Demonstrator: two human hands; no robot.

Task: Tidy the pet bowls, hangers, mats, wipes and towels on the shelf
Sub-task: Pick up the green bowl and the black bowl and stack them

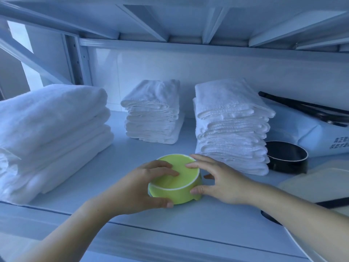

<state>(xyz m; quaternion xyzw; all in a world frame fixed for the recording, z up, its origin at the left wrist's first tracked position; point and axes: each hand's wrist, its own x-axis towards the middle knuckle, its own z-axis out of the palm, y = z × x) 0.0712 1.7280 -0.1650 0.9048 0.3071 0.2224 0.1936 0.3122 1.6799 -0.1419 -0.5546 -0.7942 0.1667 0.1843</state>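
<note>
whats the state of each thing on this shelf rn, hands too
green bowl: at the shelf front, held between both hands
left hand: grips the bowl, fingers over its rim
right hand: grips the bowl, thumb on its wall
black bowl: upright, untouched
left towel stack: folded, piled
middle towel stack: folded, piled
right towel stack: folded, piled
black hangers: lying on the white pack
</note>
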